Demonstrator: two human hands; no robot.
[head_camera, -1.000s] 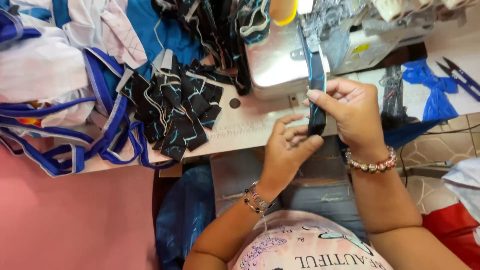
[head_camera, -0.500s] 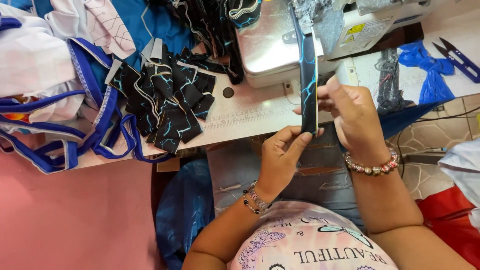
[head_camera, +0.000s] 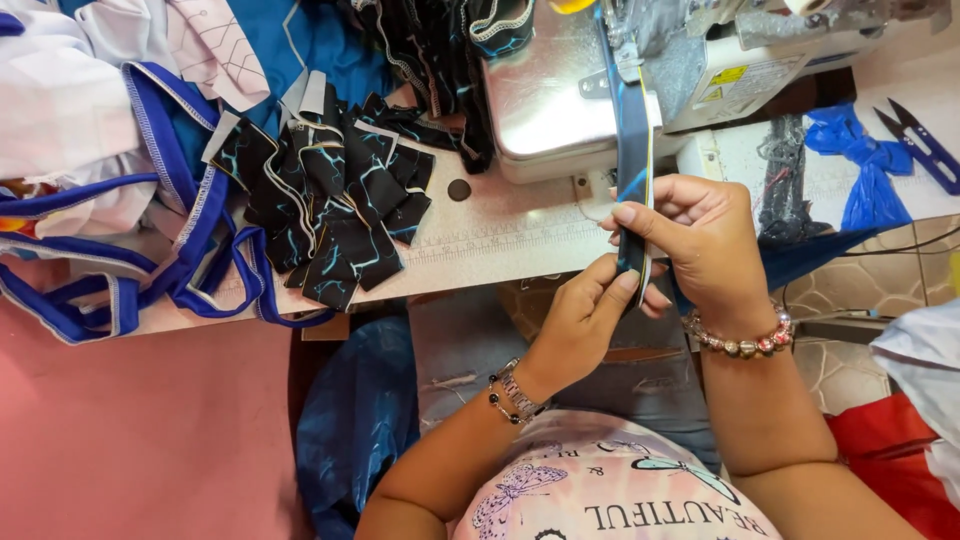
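Both hands pinch one dark fabric strip (head_camera: 634, 150) running from the sewing machine (head_camera: 600, 80) — left hand (head_camera: 580, 320) low, right hand (head_camera: 700, 240) above. A heap of black patterned pieces (head_camera: 330, 200) lies beside it already — this strip looks mid-way, not yet laid aside.

I see a pale, worn worktable (head_camera: 500, 240) with a printed ruler strip along its front edge. A grey metal sewing machine (head_camera: 560, 90) sits on it at top centre. To the left, a flat pink surface (head_camera: 130, 430) fills the lower corner. At right, brown stone-patterned floor tiles (head_camera: 860, 290) show. Lighting is even and bright.
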